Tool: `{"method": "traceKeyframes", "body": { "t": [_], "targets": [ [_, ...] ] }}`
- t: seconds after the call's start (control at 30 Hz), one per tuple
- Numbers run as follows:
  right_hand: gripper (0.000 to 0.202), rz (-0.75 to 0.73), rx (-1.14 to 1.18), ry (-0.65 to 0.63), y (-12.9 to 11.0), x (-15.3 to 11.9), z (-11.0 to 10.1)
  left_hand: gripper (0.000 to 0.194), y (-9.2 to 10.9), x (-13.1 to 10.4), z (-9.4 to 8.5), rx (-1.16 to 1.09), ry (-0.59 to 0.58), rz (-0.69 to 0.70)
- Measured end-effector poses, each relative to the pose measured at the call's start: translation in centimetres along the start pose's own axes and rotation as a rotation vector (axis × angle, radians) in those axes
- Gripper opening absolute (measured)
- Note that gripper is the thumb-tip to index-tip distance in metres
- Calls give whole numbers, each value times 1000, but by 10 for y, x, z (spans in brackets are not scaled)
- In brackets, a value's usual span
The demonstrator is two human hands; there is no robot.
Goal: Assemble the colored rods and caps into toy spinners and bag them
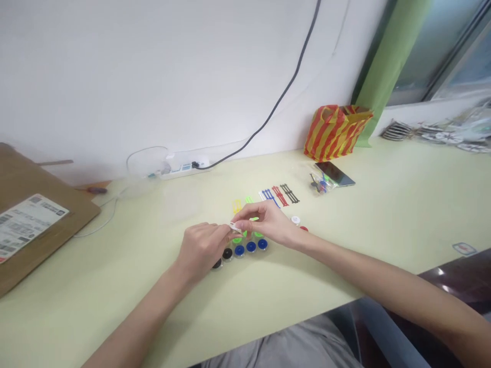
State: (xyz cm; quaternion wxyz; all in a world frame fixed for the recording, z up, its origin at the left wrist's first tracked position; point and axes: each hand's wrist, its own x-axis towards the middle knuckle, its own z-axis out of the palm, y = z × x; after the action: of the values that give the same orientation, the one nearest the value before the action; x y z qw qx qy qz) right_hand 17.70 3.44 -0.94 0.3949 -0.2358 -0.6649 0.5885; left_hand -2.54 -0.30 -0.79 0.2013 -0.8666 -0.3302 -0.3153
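Observation:
Between my two hands is a small white plastic piece (235, 228). My left hand (203, 248) pinches it from the left, and the thumb and forefinger of my right hand (264, 220) close on its other side. Just below them, small round pieces stand in rows on the table: blue ones (251, 247), black ones (227, 253) and green ones, partly covered by my fingers. A white round piece (295, 220) and a red one (304, 229) lie beyond my right wrist. Behind my hands are flat plastic strips in yellow (237, 205), green, blue (271, 197), red (280, 196) and black (289, 193).
A clear bag of coloured parts (322, 183) lies beside a dark tablet (335, 174). Behind them stands a red-and-yellow striped bag (337, 133). A power strip (186, 166) with a black cable sits along the wall. At left is a cardboard box (76, 197).

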Motion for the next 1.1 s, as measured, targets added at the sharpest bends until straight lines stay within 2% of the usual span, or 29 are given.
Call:
{"method": "traceKeyframes", "body": {
  "t": [0.13,0.2,0.27,0.33,0.37,0.47,0.57,0.7,0.8,0.9,1.0,1.1],
  "targets": [
    [23,-74,-145,-75,-13,26,-27,25,-2,-5,6,-17,39,-131],
    [24,-124,-251,-64,-18,53,-52,23,-3,-8,8,-40,56,-218],
    [25,-136,-486,-4,-16,84,-81,26,-4,-10,10,-57,45,-273],
    [19,-68,-874,77,-5,111,-106,29,-5,-12,10,-52,31,-296],
    [15,-35,-952,93,4,120,-116,30,-5,-12,10,-47,25,-302],
    [9,28,-1082,90,31,130,-138,30,-3,-11,8,-34,22,-297],
    [11,59,-1163,43,47,128,-148,31,-1,-9,6,-32,24,-282],
    [16,54,-1237,-31,41,126,-155,32,-2,-9,7,-26,22,-277],
    [28,19,-1279,-31,28,118,-150,33,-5,-10,8,-11,26,-290],
    [33,-114,-1345,-21,15,92,-132,33,-6,-10,8,-19,16,-290],
    [25,-284,-1437,-135,6,54,-106,32,-4,-8,7,-76,-49,-231],
    [21,-379,-1332,-124,4,21,-84,25,1,-4,6,-160,-121,-146]
  ]
}}
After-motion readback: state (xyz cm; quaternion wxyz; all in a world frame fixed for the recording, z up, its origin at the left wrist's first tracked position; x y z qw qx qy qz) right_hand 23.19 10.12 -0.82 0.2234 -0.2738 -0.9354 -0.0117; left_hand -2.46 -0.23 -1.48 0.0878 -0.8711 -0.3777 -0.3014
